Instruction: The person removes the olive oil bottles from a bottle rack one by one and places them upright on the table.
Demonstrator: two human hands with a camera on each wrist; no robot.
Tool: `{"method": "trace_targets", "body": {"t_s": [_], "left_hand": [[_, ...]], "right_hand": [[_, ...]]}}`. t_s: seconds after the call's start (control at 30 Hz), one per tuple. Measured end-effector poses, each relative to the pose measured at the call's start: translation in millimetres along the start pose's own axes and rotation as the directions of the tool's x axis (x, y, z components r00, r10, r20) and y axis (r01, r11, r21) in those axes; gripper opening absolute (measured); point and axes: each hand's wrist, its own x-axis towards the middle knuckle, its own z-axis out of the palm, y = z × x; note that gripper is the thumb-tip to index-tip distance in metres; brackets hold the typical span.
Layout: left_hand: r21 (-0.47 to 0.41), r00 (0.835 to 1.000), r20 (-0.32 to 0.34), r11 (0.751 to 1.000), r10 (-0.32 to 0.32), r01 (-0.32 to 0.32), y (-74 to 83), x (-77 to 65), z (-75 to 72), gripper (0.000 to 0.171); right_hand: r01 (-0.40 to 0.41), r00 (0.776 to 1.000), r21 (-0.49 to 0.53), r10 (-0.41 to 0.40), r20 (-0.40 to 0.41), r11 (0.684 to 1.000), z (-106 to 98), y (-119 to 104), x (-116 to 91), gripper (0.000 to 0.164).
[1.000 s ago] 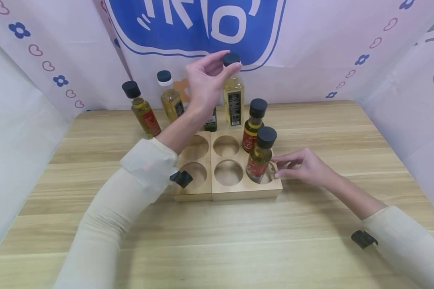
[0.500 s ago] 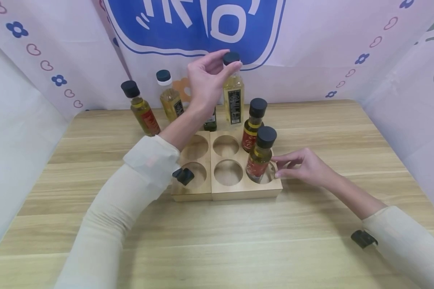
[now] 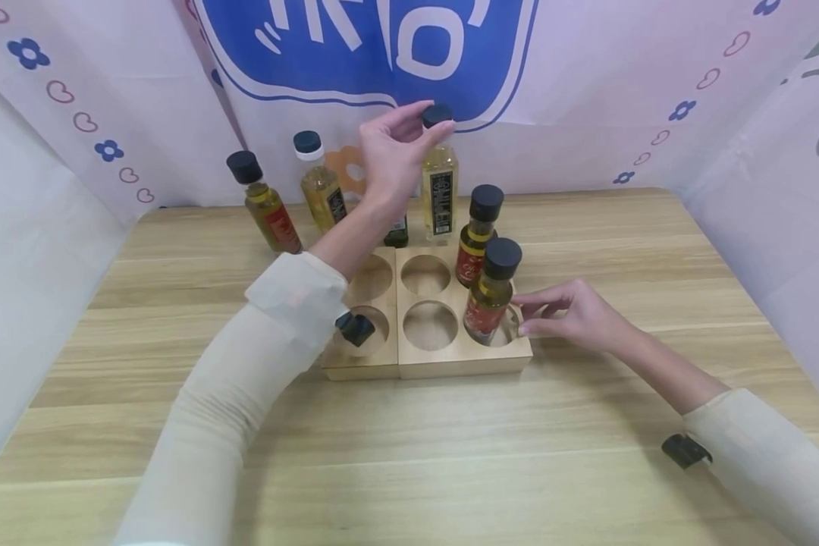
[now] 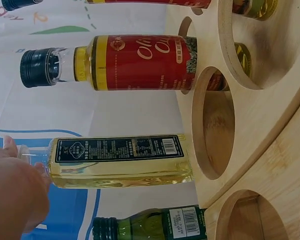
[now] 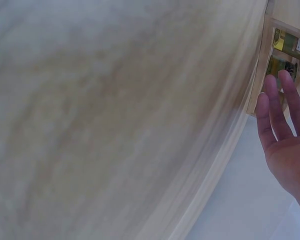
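Observation:
My left hand (image 3: 399, 155) pinches the dark cap of a square clear olive oil bottle (image 3: 440, 193), filled with pale yellow oil and bearing a black label. The bottle is upright, its base close to the back edge of a wooden bottle rack (image 3: 464, 365). Two dark-capped olive oil bottles with red labels, one rear (image 3: 474, 250) and one front (image 3: 487, 307), stand in the rack's right-hand holes. My right hand (image 3: 576, 315) touches the rack's right end with thumb and fingertips; in the right wrist view its fingers (image 5: 277, 107) are extended.
Behind the rack's left part stand a red-label bottle (image 3: 273, 216), another pale oil bottle (image 3: 324, 197) and a green bottle (image 4: 145, 225), partly hidden by my left forearm. Other round holes in the rack, including the front middle hole (image 3: 431, 326), hold nothing. A printed cloth (image 3: 573, 152) hangs behind the table.
My left hand has moved slightly right and down with the clear oil bottle, lowering it a little near the rack. My right hand has stayed at the rack's end.

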Motion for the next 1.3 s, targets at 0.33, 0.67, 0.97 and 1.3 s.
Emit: {"method": "trace_targets", "body": {"t_s": [0.33, 0.67, 0.97, 1.3], "left_hand": [[0.035, 0.996, 0.046, 0.997, -0.07, 0.069, -6.8, 1.8, 3.3, 0.04], [0.122, 0.991, 0.085, 0.988, -0.108, 0.097, -10.8, 3.2, 5.1, 0.039], [0.214, 0.988, 0.094, 0.971, -0.126, 0.103, -14.6, 5.8, 10.0, 0.041], [0.243, 0.99, 0.059, 0.964, -0.13, 0.112, -17.9, 12.3, 13.6, 0.042]], "right_hand": [[0.006, 1.0, -0.01, -0.006, -0.006, 1.0, 0, 0, 1, 0.038], [0.004, 1.0, -0.012, -0.004, -0.006, 1.0, 0, 2, 1, 0.038], [0.001, 1.0, -0.013, -0.001, -0.005, 1.0, 0, 2, 0, 0.039], [0.006, 1.0, -0.016, -0.006, -0.005, 1.0, 0, 2, 0, 0.039]]}}
